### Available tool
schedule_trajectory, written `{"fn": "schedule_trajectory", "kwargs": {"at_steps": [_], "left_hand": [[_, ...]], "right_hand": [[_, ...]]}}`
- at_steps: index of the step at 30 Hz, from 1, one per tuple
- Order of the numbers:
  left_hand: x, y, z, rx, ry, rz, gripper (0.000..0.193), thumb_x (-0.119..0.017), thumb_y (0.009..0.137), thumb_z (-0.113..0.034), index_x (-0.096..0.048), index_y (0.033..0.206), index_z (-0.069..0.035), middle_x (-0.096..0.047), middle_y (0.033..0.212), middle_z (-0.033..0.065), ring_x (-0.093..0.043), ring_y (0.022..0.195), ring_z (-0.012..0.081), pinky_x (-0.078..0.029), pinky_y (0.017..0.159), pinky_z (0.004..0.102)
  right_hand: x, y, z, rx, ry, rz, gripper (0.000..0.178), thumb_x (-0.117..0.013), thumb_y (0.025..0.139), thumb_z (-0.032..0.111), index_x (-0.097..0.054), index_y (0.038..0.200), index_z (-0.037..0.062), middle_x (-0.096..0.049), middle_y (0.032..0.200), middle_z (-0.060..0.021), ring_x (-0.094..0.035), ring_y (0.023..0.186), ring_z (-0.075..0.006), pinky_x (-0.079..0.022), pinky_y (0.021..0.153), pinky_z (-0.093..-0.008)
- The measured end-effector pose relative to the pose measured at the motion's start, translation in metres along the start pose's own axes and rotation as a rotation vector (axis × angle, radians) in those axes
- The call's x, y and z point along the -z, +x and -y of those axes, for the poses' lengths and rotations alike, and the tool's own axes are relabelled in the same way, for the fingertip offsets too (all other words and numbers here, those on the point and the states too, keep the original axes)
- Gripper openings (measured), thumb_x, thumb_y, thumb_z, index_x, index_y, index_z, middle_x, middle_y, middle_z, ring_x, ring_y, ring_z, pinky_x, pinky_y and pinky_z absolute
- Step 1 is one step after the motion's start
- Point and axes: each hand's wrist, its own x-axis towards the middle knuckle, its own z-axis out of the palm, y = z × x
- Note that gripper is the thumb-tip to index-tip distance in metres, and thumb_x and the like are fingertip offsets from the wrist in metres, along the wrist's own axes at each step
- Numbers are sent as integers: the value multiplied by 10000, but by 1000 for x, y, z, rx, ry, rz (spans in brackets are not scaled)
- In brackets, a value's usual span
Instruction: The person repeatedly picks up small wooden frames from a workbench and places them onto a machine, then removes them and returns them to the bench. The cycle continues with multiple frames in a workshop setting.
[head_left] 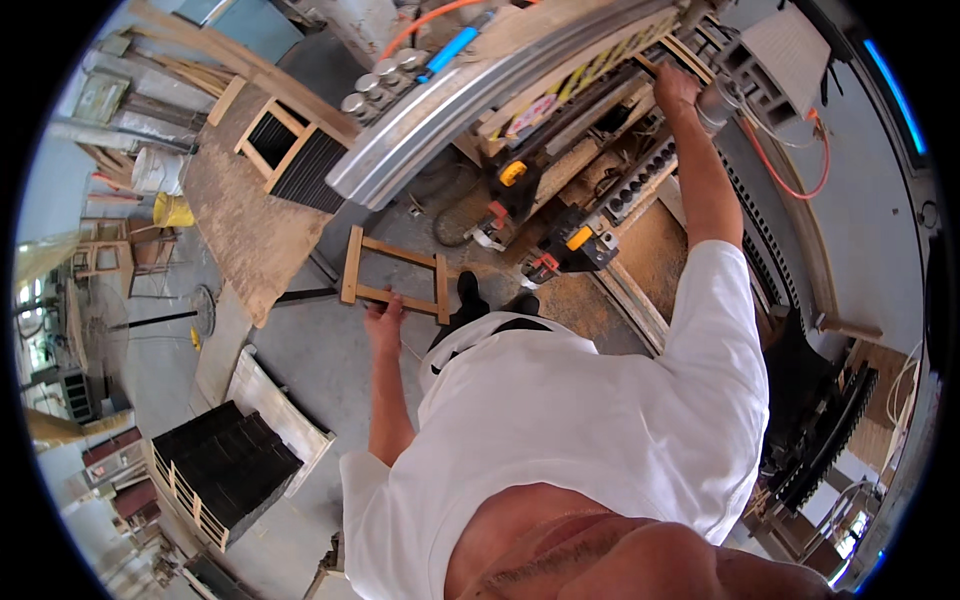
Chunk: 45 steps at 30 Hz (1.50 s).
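Note:
My left hand (385, 318) is closed on the lower rail of a small rectangular wooden frame (352, 266). The frame hangs at my left side above the grey floor, its middle open. On the far right, my outstretched right hand (677, 88) is at the back of a woodworking machine (640, 185). Its fingers are curled beside a thin strip at the machine's edge; what they grip is too small to make out. Two dark clamp units with a yellow knob (513, 173) and another yellow knob (580, 238) sit at the machine's near end.
A brown board table (240, 235) at the left carries slatted wooden frames (275, 145). Lower left stands a stack of dark slats (225, 465). A curved metal rail (440, 110) crosses the top. Sawdust (650, 255) lies under the machine. A red hose (800, 190) loops at the right.

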Motion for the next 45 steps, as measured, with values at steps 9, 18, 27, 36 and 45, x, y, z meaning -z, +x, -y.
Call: {"fn": "schedule_trajectory", "kwargs": {"at_steps": [9,18,27,36,45], "left_hand": [[59,27,-129,-331,-168,-134,210,-624,913,-114,-610,1060,34,-643,956,62,-637,876,167,-545,760,301],[113,245,-226,-275,-266,27,483,-654,910,-186,-480,1283,68,-615,1097,104,-628,964,221,-537,839,344],[44,347,-253,-204,227,-85,419,-743,843,-232,-613,1065,98,-644,791,90,-604,614,135,-519,533,247],[11,257,-260,-1041,769,-131,369,-769,779,-242,-656,1009,23,-681,964,176,-635,901,346,-496,829,421],[-78,179,-159,-822,511,586,229,-686,882,-167,-667,1039,-2,-680,958,79,-628,857,144,-504,793,285]], "right_hand": [[126,-128,74,152,887,-379,292,-609,915,231,-642,1141,49,-676,1046,-148,-652,919,-296,-516,794,-406],[150,-323,206,51,1290,38,203,-675,853,74,-672,1041,-3,-700,959,-156,-669,810,-193,-530,703,-300],[95,-407,238,-169,845,592,292,-680,791,162,-667,1066,64,-694,921,-156,-673,852,-301,-522,761,-379],[60,-450,260,-234,882,587,311,-664,810,201,-654,1098,84,-686,946,-181,-656,896,-359,-519,790,-422],[137,-411,230,-322,888,204,308,-634,823,167,-638,1111,59,-674,948,-194,-636,900,-382,-508,788,-447]]}}
